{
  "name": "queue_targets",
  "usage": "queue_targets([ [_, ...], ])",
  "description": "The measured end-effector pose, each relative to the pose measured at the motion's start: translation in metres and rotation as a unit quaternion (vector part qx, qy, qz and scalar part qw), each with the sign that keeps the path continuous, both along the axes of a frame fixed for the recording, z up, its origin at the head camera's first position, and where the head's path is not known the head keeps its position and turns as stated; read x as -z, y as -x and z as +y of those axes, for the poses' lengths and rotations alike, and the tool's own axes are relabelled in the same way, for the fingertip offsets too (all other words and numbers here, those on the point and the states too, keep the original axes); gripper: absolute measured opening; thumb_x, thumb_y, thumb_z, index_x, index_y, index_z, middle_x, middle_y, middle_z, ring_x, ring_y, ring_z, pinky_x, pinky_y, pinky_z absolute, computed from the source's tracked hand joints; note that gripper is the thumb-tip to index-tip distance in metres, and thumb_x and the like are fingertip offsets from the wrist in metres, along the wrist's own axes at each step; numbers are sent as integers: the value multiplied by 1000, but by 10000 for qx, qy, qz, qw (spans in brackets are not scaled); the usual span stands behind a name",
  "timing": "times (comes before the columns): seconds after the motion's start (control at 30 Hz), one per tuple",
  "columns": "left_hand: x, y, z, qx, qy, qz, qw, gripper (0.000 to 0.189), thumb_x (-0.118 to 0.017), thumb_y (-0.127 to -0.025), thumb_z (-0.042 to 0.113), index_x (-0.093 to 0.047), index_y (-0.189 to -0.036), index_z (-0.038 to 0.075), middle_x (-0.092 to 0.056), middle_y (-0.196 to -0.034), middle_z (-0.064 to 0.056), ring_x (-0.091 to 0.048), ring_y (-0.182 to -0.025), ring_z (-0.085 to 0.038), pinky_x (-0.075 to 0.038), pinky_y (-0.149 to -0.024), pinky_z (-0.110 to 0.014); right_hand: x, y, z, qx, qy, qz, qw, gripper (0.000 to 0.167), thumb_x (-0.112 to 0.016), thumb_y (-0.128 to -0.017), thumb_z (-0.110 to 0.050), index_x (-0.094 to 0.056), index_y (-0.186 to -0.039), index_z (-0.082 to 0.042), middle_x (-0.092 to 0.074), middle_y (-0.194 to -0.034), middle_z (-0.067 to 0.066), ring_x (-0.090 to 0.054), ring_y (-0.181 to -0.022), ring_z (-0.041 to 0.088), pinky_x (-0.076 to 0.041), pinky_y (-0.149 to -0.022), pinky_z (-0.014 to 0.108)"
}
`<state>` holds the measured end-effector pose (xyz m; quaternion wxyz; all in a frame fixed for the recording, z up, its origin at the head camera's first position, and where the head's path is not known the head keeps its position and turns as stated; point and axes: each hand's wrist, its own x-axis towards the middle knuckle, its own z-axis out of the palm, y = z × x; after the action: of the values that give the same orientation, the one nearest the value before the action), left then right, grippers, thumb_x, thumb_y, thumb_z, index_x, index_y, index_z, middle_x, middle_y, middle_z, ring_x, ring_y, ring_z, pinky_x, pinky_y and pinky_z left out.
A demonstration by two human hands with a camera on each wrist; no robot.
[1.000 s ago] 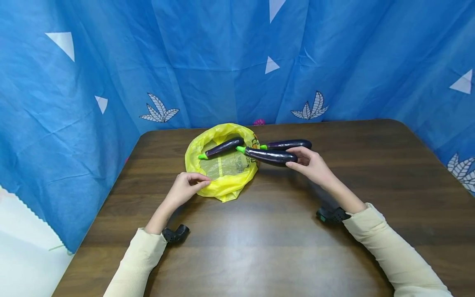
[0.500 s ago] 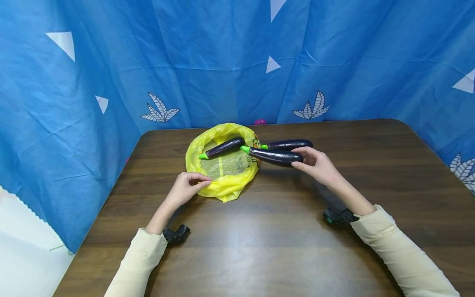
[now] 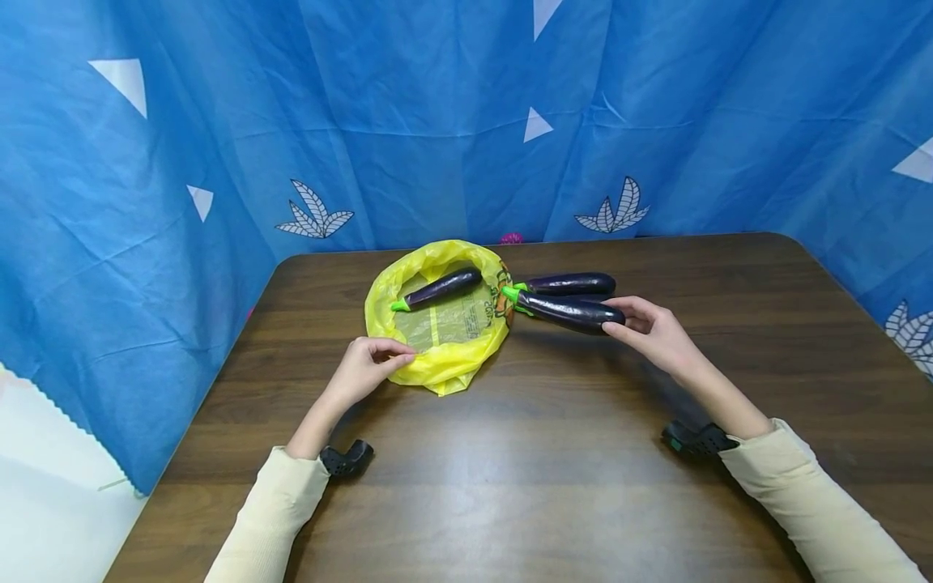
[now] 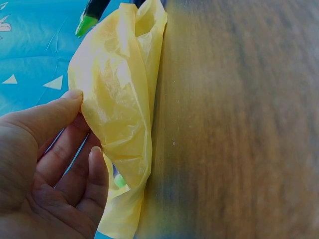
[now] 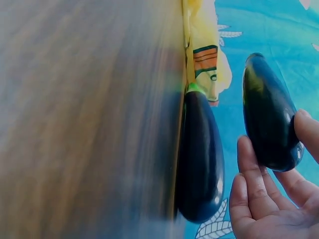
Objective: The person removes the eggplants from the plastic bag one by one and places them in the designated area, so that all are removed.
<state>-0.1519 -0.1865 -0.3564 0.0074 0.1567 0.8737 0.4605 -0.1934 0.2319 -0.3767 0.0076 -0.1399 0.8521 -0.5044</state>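
My left hand (image 3: pixel 368 364) pinches the near rim of a yellow plastic bag (image 3: pixel 455 362), its mouth spread wide. Inside the bag lies one dark purple eggplant (image 3: pixel 445 289), green stem toward the left. With thumb and fingertips my right hand (image 3: pixel 656 336) holds the thick end of another eggplant (image 3: pixel 564 312), raised above the table, its green stem pointing at the bag's right side. In the right wrist view, an eggplant (image 5: pixel 202 159) lies on the table beside the bag. Behind the held one, the head view shows a lying eggplant (image 3: pixel 572 283) and a second green stem (image 3: pixel 528 312), its body mostly hidden.
The brown wooden table (image 3: pixel 466 486) extends toward me and to the right. A blue patterned curtain (image 3: pixel 437 121) hangs along its back and left. Black wrist devices (image 3: pixel 347 459) sit at both of my cuffs.
My right hand has moved right and slightly toward me with its eggplant, so the stem has left the bag's opening and a second stem shows beneath. My left hand stays at the rim.
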Motion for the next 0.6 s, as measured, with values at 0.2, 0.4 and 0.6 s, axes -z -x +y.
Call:
queue_targets([
  [0.2,0,0,0,-4,15,-12,10000,14,-66,-87,3,-71,-96,-6,-68,-89,-14,-58,-76,-26,-45,-61,-21,5,-4,14,121,-148,-120,9997,45,-61,-93,-25,-51,-130,-1,-53,-119,18,-54,-91,18,-47,-70,19],
  [0.4,0,0,0,3,49,2,10000,14,-65,-87,4,-71,-96,-6,-68,-89,-14,-58,-77,-26,-45,-61,-21,8,-9,25,141,-316,-305,9989,47,-59,-94,-27,-49,-131,0,-49,-125,20,-51,-100,24,-45,-71,14],
  [0.6,1,1,-1,-1,61,12,10000,14,-66,-87,4,-71,-96,-6,-68,-89,-14,-57,-75,-25,-45,-60,-21,11,-12,32,84,-420,-396,9983,47,-58,-94,-29,-50,-130,1,-52,-117,19,-53,-90,19,-46,-70,21],
])
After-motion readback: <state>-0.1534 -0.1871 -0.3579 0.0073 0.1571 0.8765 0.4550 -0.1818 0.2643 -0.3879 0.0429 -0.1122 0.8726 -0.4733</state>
